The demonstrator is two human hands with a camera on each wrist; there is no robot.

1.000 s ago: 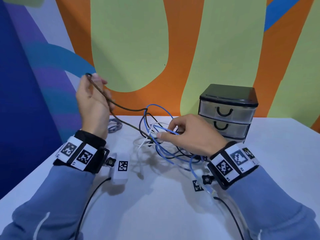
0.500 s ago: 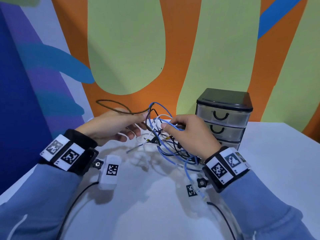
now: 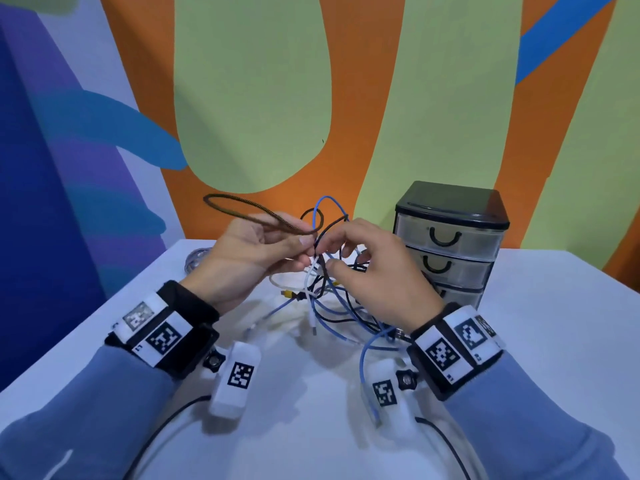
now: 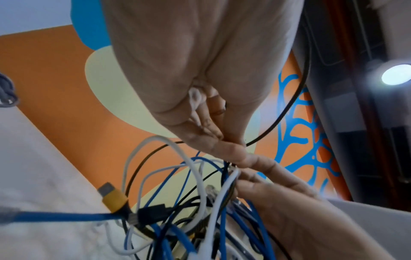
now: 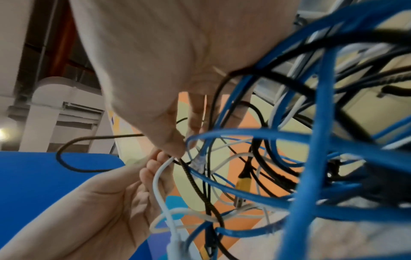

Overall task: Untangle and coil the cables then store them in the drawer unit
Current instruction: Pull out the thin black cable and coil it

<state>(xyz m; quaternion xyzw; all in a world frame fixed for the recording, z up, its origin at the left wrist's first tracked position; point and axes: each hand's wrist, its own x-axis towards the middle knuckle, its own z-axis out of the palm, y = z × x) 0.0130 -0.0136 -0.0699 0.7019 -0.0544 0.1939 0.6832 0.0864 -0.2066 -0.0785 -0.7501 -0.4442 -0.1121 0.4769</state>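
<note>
Lowered since a second ago, left hand [image 3: 249, 258] pinches the braided cable [image 3: 242, 211], looping leftward; right hand [image 3: 374, 268] pinches strands of the tangle [image 3: 332, 299] hanging just beneath both.

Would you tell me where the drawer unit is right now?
In the head view the drawer unit stands on the table's far right side against the wall, just behind the right hand.

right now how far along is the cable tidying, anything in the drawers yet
Early stage. Possibly done: one grey coil lies apart at the table's far left. In hand: the left hand pinches the dark braided cable, its loop raised clear, while the right hand picks at the tangle of blue, white and black cables. Left: all untangling, coiling and storing; the drawer unit is closed.
</note>
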